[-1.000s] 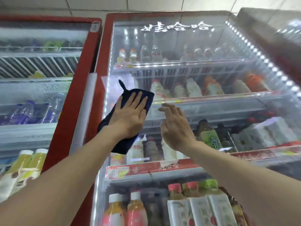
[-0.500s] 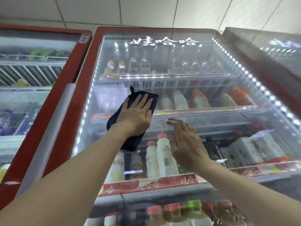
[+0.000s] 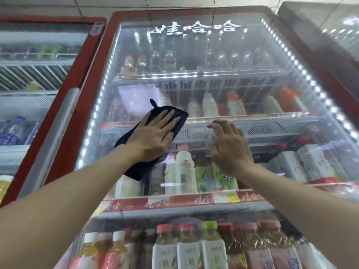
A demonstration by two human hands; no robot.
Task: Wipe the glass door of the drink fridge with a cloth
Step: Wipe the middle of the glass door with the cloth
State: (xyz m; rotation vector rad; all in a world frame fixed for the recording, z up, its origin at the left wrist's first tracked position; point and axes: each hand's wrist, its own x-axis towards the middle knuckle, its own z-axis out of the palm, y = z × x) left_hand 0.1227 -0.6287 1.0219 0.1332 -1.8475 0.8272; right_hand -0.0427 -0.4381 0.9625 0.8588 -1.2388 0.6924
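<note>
The left hand (image 3: 153,135) lay flat, fingers spread, pressing a dark navy cloth (image 3: 136,167) against the red-framed fridge's glass door (image 3: 194,45). The cloth lay under the palm. The right hand (image 3: 229,148) hovered beside it, open and holding nothing.

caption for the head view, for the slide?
Left hand presses a dark blue cloth flat on the red-framed drink fridge's glass door; empty right hand beside it.

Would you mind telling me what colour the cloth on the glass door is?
Dark navy blue, plain; the cloth shows best in the head view, under the left hand.
</note>
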